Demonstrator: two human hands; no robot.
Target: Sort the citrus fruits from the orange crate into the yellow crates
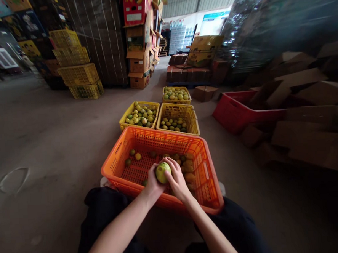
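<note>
Over the near side of an orange plastic crate (pixel 119 175), my two hands hold a round yellow-green fruit (pixel 163 173); its exact kind is unclear. My left hand (pixel 152 184) cups it from the left and below. My right hand (pixel 177 179) curls round its right side, thumb on the near face and fingers behind. Beneath, more fruit lies in the crate: a few green and yellow pieces, including a yellow fruit (pixel 138 156), on the left, and several yellowish fruits (pixel 188 166) grouped on the right. My hands and forearms hide part of the crate's floor.
Beyond the orange crate stand a left yellow crate (pixel 124 119) heaped with fruit, a partly filled yellow crate (pixel 193 119) and a farther yellow crate (pixel 177 101). A red bin (pixel 232 113) and cardboard (pixel 315 133) lie right. Stacked yellow crates (pixel 78 74) rise left.
</note>
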